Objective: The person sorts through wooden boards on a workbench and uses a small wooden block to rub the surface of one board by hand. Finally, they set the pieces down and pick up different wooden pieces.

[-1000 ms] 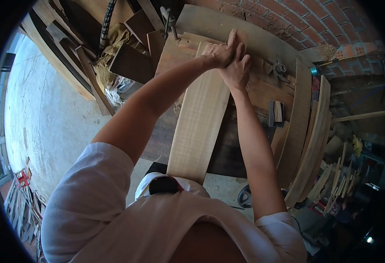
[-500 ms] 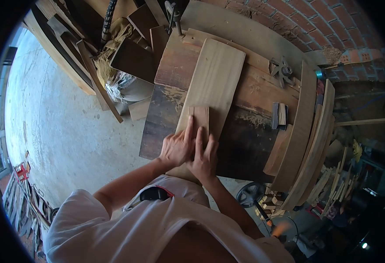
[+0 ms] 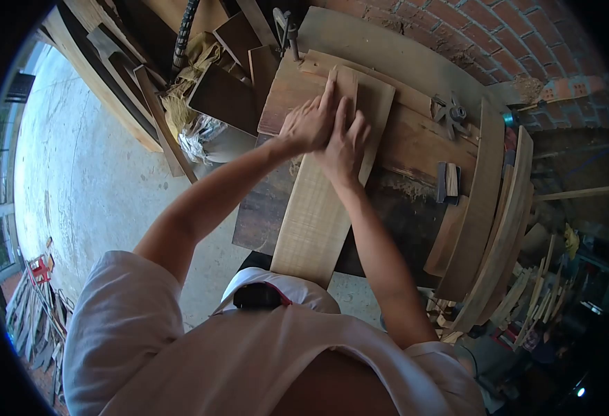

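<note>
A long pale wooden board [image 3: 318,208] lies lengthwise on the dark, worn worktable, its near end close to my body. On the board's far end is a small brown wooden block [image 3: 347,84], lying flat. My left hand [image 3: 310,125] grips the block from the left, index finger stretched along its top. Close against it, my right hand [image 3: 345,144] holds the block's near part from the right, fingers bent over it. My hands cover the near part of the block, and its underside is hidden.
A metal clamp [image 3: 287,35] stands at the table's far left corner. To the right are a star-shaped metal part [image 3: 451,116], a small wood piece in a dark wrap [image 3: 448,182] and long curved boards [image 3: 495,229]. Planks and sacks lean at left; a brick wall [image 3: 484,41] rises behind.
Both hands have pushed the wooden block forward along the board, from its middle to its far end. My arms are now stretched out further. The board stays in place on the table.
</note>
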Demonstrator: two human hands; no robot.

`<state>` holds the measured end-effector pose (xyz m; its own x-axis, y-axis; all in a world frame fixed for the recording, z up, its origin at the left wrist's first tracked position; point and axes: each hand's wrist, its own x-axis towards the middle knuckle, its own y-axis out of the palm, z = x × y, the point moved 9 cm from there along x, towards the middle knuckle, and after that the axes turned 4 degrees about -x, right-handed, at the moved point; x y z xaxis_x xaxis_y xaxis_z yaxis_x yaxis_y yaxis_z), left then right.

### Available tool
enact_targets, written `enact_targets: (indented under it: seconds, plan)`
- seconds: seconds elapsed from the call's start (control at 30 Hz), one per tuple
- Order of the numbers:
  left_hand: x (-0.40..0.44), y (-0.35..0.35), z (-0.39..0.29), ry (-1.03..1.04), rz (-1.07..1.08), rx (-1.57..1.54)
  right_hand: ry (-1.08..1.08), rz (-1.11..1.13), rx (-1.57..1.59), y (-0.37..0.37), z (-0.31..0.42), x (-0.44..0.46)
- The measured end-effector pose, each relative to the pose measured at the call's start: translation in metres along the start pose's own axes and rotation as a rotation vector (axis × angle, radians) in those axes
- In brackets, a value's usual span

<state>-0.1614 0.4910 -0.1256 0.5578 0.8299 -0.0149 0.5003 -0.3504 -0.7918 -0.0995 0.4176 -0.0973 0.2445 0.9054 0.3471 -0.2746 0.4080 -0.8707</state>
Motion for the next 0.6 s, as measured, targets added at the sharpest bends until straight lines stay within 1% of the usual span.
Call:
enact_targets:
  seconds: [0.03, 0.07, 0.1, 0.17, 0.2, 0.27, 0.3, 0.33, 0.37, 0.43, 0.47, 0.5, 0.53, 0.6]
  plan:
    - [-0.038, 0.02, 0.003, 0.083, -0.003, 0.024, 0.008, 0.048, 0.042, -0.012, 0.008, -0.038]
    - [-0.083, 0.024, -0.007, 0.029, 0.046, -0.041, 0.034, 0.104, 0.085, -0.017, 0.012, -0.077]
    - [-0.126, 0.025, -0.022, 0.12, -0.035, -0.014, 0.041, 0.151, 0.107, -0.029, 0.018, -0.114]
    - [-0.198, 0.047, -0.03, 0.035, 0.171, -0.064, 0.057, 0.218, 0.152, -0.047, 0.028, -0.181]
    - [-0.209, 0.051, -0.034, 0.042, 0.176, -0.069, 0.06, 0.249, 0.167, -0.05, 0.028, -0.207]
    - [-0.228, 0.062, -0.039, 0.047, 0.259, -0.03, 0.058, 0.247, 0.149, -0.053, 0.023, -0.207]
    - [-0.217, 0.063, -0.039, 0.046, 0.272, -0.038, 0.042, 0.238, 0.134, -0.054, 0.02, -0.203]
    - [-0.188, 0.055, -0.044, 0.121, 0.21, -0.034, 0.057, 0.253, 0.095, -0.048, 0.012, -0.185]
    - [-0.155, 0.045, -0.048, 0.193, 0.143, -0.027, 0.041, 0.188, 0.067, -0.041, 0.001, -0.161]
    - [-0.078, 0.039, -0.048, 0.219, 0.142, 0.035, 0.057, 0.097, 0.038, -0.03, -0.022, -0.092]
    - [-0.034, 0.036, -0.048, 0.194, 0.158, 0.068, 0.026, 0.012, 0.03, -0.028, -0.034, -0.053]
    - [0.009, 0.03, -0.052, 0.225, 0.084, 0.046, 0.061, 0.004, 0.039, -0.019, -0.051, -0.017]
    - [0.048, 0.03, -0.055, 0.237, 0.09, 0.067, 0.044, -0.063, 0.022, -0.014, -0.064, 0.016]
    - [0.102, 0.025, -0.062, 0.213, 0.12, 0.066, 0.046, -0.143, -0.054, -0.005, -0.082, 0.061]
